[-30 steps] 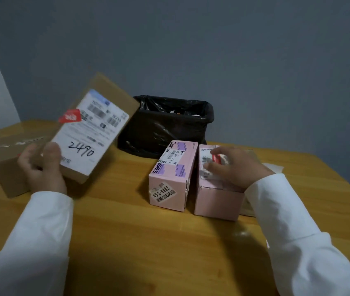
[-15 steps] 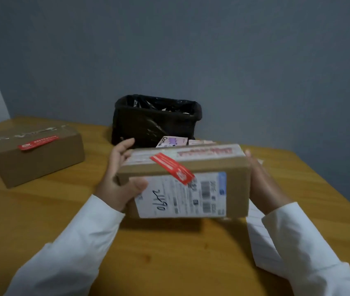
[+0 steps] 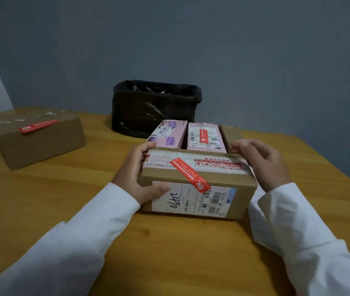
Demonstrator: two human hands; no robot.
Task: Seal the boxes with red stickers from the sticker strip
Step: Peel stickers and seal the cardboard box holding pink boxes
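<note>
A brown cardboard box (image 3: pixel 229 182) with a white shipping label stands on the wooden table (image 3: pixel 41 199) in front of me. A red sticker (image 3: pixel 190 175) runs diagonally from its top over the front edge. My left hand (image 3: pixel 133 178) grips the box's left end, thumb on the label. My right hand (image 3: pixel 263 163) has curled fingers on the box's top right corner. Behind the box stand two pink boxes: the left pink box (image 3: pixel 169 133) shows no sticker, the right pink box (image 3: pixel 206 136) carries a red sticker (image 3: pixel 203 135). White backing paper (image 3: pixel 259 218) lies under my right sleeve.
A larger brown box (image 3: pixel 39 142) with a red sticker over its top seam sits at the far left. A black bin lined with a bag (image 3: pixel 155 105) stands at the back by the grey wall. Another brown box edge (image 3: pixel 230 133) shows right of the pink boxes.
The labelled box came from my raised left hand at the left down to the table in front of the pink boxes. My right hand left the pink box and now holds the brown box's right corner.
</note>
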